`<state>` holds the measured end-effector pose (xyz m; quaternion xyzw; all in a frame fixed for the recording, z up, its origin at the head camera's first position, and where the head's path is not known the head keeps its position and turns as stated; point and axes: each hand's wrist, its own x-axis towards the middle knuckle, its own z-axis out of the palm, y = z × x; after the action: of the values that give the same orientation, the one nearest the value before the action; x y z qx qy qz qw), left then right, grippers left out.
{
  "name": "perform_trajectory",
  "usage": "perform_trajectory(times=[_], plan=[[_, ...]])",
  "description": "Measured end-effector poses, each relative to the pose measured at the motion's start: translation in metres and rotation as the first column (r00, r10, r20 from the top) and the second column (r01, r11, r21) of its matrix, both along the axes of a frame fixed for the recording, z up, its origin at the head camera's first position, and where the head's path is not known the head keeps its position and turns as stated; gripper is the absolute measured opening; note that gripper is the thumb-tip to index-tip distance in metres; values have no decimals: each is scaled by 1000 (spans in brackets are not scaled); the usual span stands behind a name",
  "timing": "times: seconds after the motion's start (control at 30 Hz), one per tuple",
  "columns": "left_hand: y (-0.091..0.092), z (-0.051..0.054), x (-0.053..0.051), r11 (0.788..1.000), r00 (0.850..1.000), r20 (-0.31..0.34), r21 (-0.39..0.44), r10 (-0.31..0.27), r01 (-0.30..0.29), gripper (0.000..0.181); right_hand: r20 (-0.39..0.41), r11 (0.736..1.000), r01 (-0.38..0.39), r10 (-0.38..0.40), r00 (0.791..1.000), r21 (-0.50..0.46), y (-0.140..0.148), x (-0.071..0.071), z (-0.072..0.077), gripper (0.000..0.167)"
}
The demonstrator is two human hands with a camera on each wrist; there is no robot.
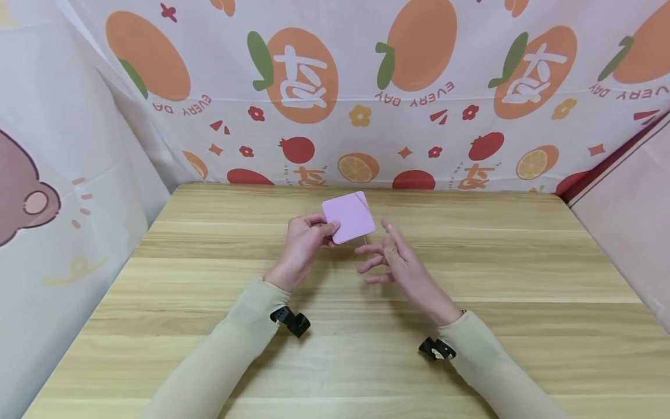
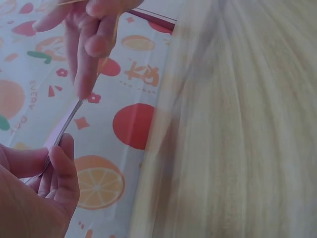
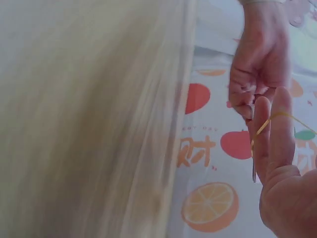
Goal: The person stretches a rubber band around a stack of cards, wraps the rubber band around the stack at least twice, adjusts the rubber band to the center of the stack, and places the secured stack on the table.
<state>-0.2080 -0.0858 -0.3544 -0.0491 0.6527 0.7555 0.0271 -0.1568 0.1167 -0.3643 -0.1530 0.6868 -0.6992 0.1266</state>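
My left hand [image 1: 303,244] pinches a thin purple square card stack [image 1: 346,218] by its near left edge, thumb on top, above the table. In the left wrist view the stack is edge-on, a thin grey and pink line of layers. To its right, my right hand [image 1: 403,265] has its fingers spread and fairly straight. A thin yellow rubber band [image 3: 282,114] passes over the right hand's fingers in the right wrist view and runs down towards the stack's edge. A faint diagonal line crosses the stack's far right corner in the head view.
Both hands are above a light wood-grain table [image 1: 335,361]. A white cloth with fruit prints [image 1: 356,128] hangs behind its far edge, and more pale cloth [image 1: 68,174] hangs at the left. Black straps with camera mounts [image 1: 290,321] are on both wrists.
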Motion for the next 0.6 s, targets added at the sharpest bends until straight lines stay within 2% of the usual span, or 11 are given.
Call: perform_trajectory(times=[0.2, 0.4, 0.5, 0.6], plan=[[-3, -2, -2, 999, 1000, -19, -29, 17, -18, 15, 18, 1000, 18, -18, 1000, 0, 4, -6, 1, 56], [-5, -3, -3, 1000, 1000, -13, -31, 0, -1, 17, 76, 1000, 10, -9, 997, -6, 8, -9, -2, 69], [-5, -3, -3, 1000, 1000, -20, -28, -7, 6, 18, 125, 998, -25, 31, 992, -51, 10, -11, -3, 71], [-5, -2, -3, 1000, 999, -31, -21, -15, 15, 18, 199, 991, -43, 68, 978, -123, 13, -14, -3, 69]])
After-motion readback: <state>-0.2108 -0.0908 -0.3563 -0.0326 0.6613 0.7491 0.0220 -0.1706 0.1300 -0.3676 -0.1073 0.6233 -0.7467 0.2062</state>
